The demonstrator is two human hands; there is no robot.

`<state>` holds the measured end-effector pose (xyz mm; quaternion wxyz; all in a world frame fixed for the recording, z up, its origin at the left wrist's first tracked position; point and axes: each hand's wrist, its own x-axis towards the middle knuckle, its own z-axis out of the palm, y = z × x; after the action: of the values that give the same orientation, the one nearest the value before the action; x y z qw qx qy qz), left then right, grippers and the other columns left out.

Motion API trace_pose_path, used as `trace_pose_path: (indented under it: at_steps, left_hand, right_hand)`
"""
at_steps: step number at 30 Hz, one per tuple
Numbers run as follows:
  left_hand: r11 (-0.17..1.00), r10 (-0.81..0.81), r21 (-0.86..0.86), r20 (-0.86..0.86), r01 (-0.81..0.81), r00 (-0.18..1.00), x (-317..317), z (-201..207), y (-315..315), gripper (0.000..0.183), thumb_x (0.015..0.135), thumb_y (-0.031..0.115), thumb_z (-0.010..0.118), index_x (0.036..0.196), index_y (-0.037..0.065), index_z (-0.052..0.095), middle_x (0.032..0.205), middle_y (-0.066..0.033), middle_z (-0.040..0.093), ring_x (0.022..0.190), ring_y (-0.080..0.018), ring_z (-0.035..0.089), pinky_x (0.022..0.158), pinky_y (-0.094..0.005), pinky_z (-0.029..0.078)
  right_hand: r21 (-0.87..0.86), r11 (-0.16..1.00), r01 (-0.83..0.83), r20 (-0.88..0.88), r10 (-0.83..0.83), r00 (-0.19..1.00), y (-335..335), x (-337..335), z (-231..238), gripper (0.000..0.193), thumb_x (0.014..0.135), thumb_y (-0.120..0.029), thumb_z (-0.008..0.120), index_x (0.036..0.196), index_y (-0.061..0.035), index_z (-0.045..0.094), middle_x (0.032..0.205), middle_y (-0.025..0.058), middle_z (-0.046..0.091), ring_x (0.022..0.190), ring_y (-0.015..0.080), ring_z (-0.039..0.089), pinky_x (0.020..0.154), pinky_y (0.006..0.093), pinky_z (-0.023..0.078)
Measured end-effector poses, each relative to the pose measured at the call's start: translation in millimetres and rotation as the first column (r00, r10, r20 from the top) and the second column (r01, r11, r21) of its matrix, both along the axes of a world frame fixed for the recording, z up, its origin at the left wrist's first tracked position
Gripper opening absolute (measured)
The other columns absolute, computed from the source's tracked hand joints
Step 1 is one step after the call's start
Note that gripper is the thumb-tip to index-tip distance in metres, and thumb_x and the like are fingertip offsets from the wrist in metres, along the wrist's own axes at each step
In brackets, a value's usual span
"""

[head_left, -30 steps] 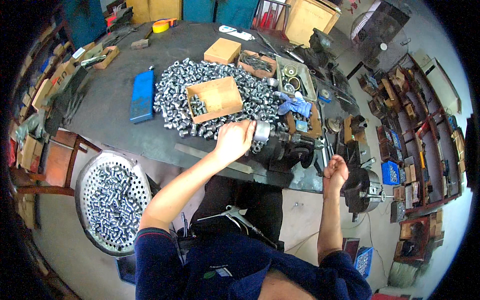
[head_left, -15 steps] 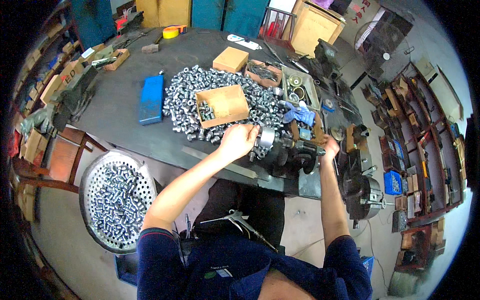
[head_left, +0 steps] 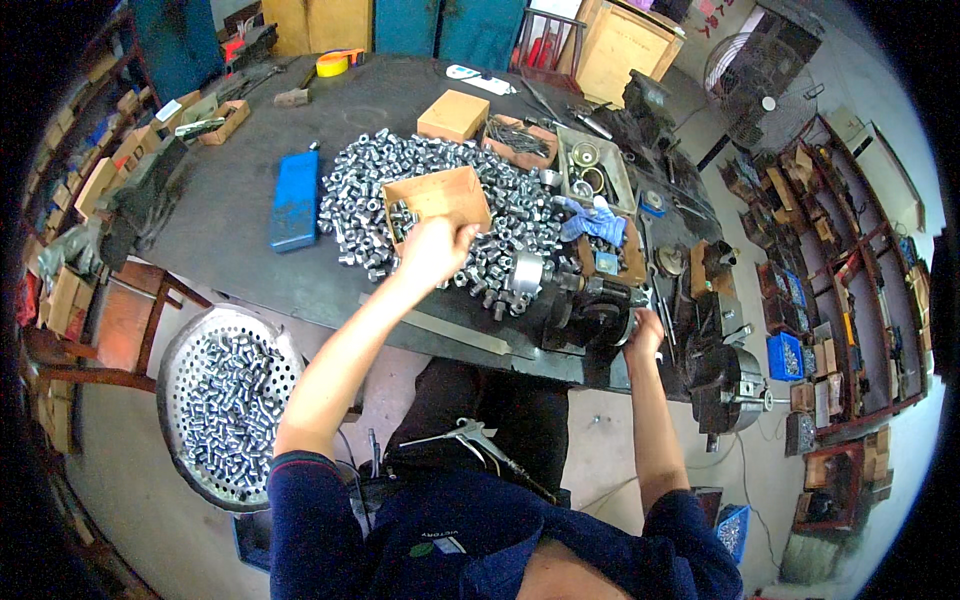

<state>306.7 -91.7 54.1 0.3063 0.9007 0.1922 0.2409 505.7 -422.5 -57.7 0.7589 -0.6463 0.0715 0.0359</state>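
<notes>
My left hand point(head_left: 437, 250) is over the near edge of an open cardboard box point(head_left: 450, 193), thumb and fingers pressed together; what they hold, if anything, is hidden. A few small metal fittings point(head_left: 402, 215) lie in the box. Around it spreads a heap of shiny metal fittings point(head_left: 362, 200). To the right, a small bench machine point(head_left: 598, 310) sits at the table's front edge, with a silver cylindrical head point(head_left: 525, 271) on its left. My right hand point(head_left: 644, 334) is closed on the rim of the machine's handwheel point(head_left: 627, 328).
A perforated metal basin point(head_left: 172, 420) of fittings stands at lower left. On the table are a blue box point(head_left: 295, 200), a closed cardboard box point(head_left: 453, 115), a tray of rings point(head_left: 622, 190) and a blue glove point(head_left: 592, 218). A vise point(head_left: 728, 390) stands at right; an air gun point(head_left: 465, 432) lies near my lap.
My left hand has left the silver cylindrical head and moved left to the open box. The right hand has moved down along the machine's right side.
</notes>
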Motion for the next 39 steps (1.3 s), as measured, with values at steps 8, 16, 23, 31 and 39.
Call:
trace_pose_path:
  at_steps: [8, 16, 23, 31, 39]
  left_hand:
    - [0.967, 0.160, 0.169, 0.172, -0.189, 0.972, -14, 8, 75, 0.033, 0.071, 0.017, 0.060, 0.098, 0.001, 0.053, 0.084, -0.0182, 0.059, 0.077, -0.0311, 0.058, 0.068, -0.0383, 0.046]
    - [0.987, 0.158, 0.066, -0.345, -0.145, 0.925, -217, -8, 85, 0.028, 0.069, 0.018, 0.057, 0.093, 0.003, 0.058, 0.078, -0.0163, 0.060, 0.075, -0.0292, 0.059, 0.067, -0.0363, 0.045]
    - [0.871, 0.487, 0.338, -0.490, -0.357, 0.723, -334, -115, 90, 0.015, 0.061, 0.018, 0.059, 0.064, 0.004, 0.059, 0.066, -0.0169, 0.058, 0.065, -0.0319, 0.058, 0.063, -0.0396, 0.046]
    - [0.881, 0.457, 0.448, -0.729, -0.149, 0.510, -314, -123, 85, 0.012, 0.059, 0.014, 0.058, 0.067, 0.006, 0.061, 0.073, -0.0146, 0.061, 0.070, -0.0276, 0.060, 0.064, -0.0356, 0.049]
    - [0.743, 0.084, -0.666, -0.016, -0.074, 0.996, -215, -36, 36, 0.014, 0.074, 0.001, 0.052, 0.084, -0.008, 0.056, 0.071, -0.0129, 0.061, 0.052, -0.0125, 0.057, 0.048, -0.0224, 0.045]
  right_hand:
    - [0.146, 0.966, -0.215, 0.361, 0.150, 0.921, 46, 34, 70, 0.018, 0.082, -0.016, 0.048, 0.083, -0.0008, 0.058, 0.060, 0.0002, 0.048, 0.047, 0.0074, 0.042, 0.039, 0.0192, 0.033]
    - [0.282, 0.865, -0.415, 0.444, 0.266, 0.856, -39, -49, 65, 0.019, 0.083, -0.015, 0.043, 0.091, 0.0004, 0.050, 0.067, 0.0008, 0.044, 0.046, 0.0045, 0.032, 0.037, 0.0152, 0.023]
    - [0.299, 0.931, -0.209, 0.112, 0.183, 0.977, -18, -31, 3, 0.019, 0.084, -0.013, 0.042, 0.092, 0.0029, 0.051, 0.066, -0.0002, 0.046, 0.045, 0.0048, 0.033, 0.039, 0.0170, 0.024]
    - [0.253, 0.943, -0.218, 0.133, 0.189, 0.973, -19, -38, 8, 0.021, 0.086, -0.016, 0.039, 0.093, 0.0010, 0.050, 0.068, -0.0003, 0.046, 0.046, 0.0057, 0.033, 0.040, 0.0179, 0.027]
    - [0.315, 0.937, -0.151, 0.018, 0.153, 0.988, -13, -45, 19, 0.017, 0.080, -0.013, 0.043, 0.086, 0.0012, 0.050, 0.064, 0.0009, 0.044, 0.043, 0.0051, 0.029, 0.037, 0.0181, 0.022]
